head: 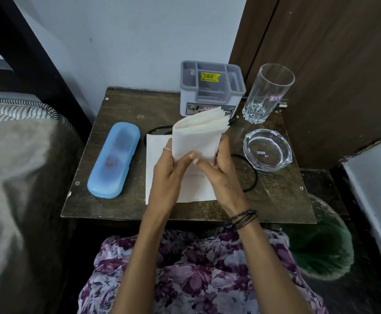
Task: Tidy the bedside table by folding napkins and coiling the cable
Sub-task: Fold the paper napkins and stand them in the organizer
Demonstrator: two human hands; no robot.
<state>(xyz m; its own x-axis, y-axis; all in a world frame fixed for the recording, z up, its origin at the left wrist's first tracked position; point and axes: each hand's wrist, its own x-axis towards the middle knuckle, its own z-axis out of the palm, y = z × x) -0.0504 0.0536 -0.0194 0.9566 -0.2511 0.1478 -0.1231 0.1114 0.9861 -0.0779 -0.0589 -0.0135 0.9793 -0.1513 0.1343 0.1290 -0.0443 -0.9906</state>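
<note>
Left hand (169,168): grip clamped on the folded napkin (196,141), thumb across its lower front, fingers curled behind its left edge; a ring shows on one finger.
Right hand (216,173): grip clamped on the same napkin from the right, thumb meeting the left thumb near its lower edge; dark bands circle the wrist.
Folded napkin: white, held up off the tabletop (121,207) at the centre, its loose layered edges fanned toward 1 o'clock, in front of the grey organizer's label.
Flat napkin (155,159): white, spread on the tabletop under both hands, reaching toward 6 o'clock.
Cable (251,175): black, uncoiled; one loop shows at 11 o'clock of the flat napkin, another curves out at 4 o'clock of the hands, and a plug end lies near the base of the tall glass. The middle is hidden by the napkins.
Blue case (113,159): long, closed, at 9 o'clock, just beside the flat napkin.
Grey organizer (212,87): at 12 o'clock against the wall, with a yellow price sticker inside.
Tall glass (267,91): upright at 1 o'clock, beside the organizer.
Glass ashtray (267,149): at 3 o'clock, just in front of the tall glass.
Bed (15,177): beyond the tabletop's 9 o'clock edge.
</note>
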